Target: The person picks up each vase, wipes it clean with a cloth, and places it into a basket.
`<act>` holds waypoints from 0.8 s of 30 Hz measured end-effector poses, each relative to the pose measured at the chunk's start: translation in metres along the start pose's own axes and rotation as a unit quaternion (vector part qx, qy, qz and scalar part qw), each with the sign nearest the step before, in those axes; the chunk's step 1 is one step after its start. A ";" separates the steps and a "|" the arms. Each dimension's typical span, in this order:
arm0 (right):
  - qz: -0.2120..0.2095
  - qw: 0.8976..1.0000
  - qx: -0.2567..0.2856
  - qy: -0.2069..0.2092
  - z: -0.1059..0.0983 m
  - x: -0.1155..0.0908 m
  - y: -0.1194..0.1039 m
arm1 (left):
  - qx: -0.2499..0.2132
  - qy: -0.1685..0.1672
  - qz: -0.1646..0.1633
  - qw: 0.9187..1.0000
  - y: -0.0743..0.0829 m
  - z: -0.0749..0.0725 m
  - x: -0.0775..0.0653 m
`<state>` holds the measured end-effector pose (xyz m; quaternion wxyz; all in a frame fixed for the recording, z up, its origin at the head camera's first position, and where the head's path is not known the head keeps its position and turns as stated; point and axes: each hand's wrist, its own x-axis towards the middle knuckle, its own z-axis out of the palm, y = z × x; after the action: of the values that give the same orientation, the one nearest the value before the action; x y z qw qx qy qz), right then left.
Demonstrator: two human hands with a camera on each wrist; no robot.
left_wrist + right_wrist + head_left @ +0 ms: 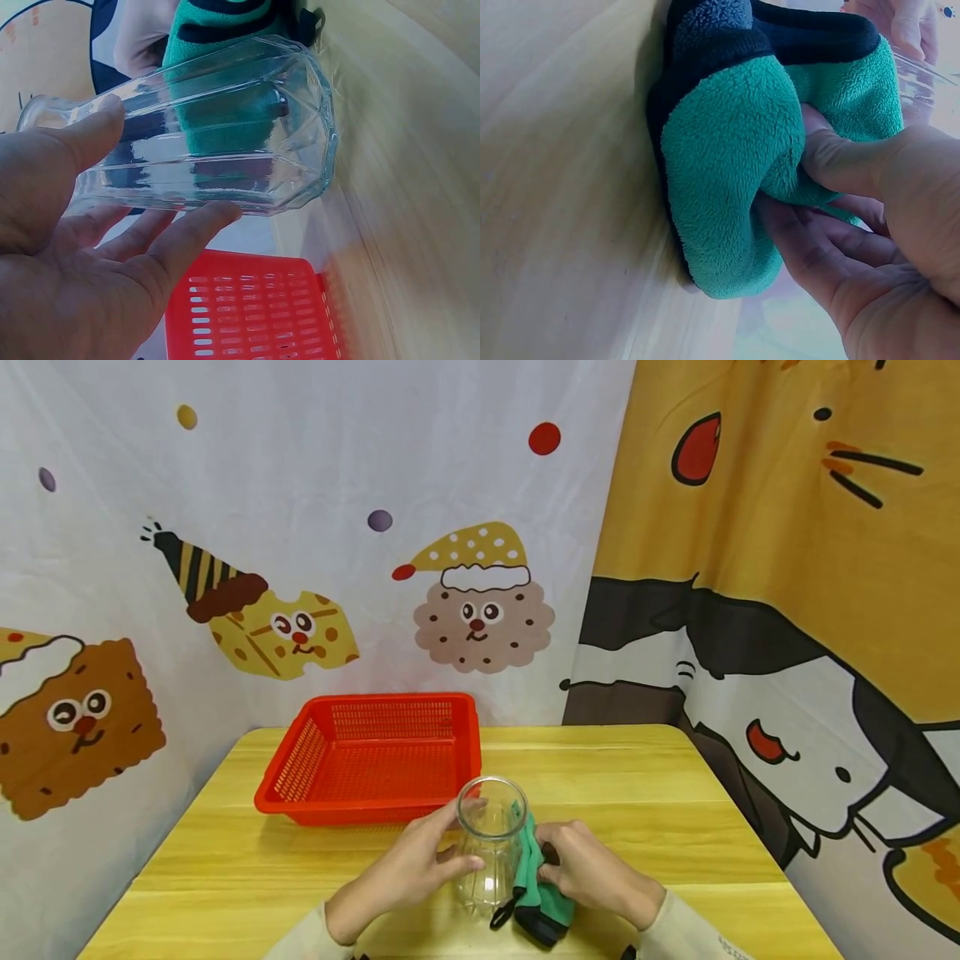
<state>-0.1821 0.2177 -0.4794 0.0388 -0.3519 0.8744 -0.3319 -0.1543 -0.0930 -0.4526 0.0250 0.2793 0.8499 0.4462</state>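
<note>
A clear glass vase (487, 868) with a round rim and faceted lower walls stands upright near the front of the table. Around its left side curve the thumb and fingers of my left hand (416, 868), and the left wrist view shows the vase (225, 142) between them. My right hand (588, 868) pinches a folded green cloth (727, 142) with black edging and a dark grey-blue underside. In the head view the cloth (551, 906) lies along the vase's right side, its black loop hanging at the front. Some right fingertips are hidden in the folds.
Behind the left hand, a red plastic basket (390, 814) with slotted walls sits at the back left of the wooden table (637, 793). Printed cartoon curtains (300, 485) hang behind the table and along its sides.
</note>
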 end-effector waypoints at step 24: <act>-0.012 0.999 0.021 0.035 0.001 -0.003 -0.004 | 0.004 0.003 -0.009 1.000 -0.001 0.000 -0.001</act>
<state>-0.1774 0.2172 -0.4785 0.0116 -0.3498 0.8638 -0.3624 -0.1540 -0.0943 -0.4537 0.0254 0.2705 0.8544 0.4429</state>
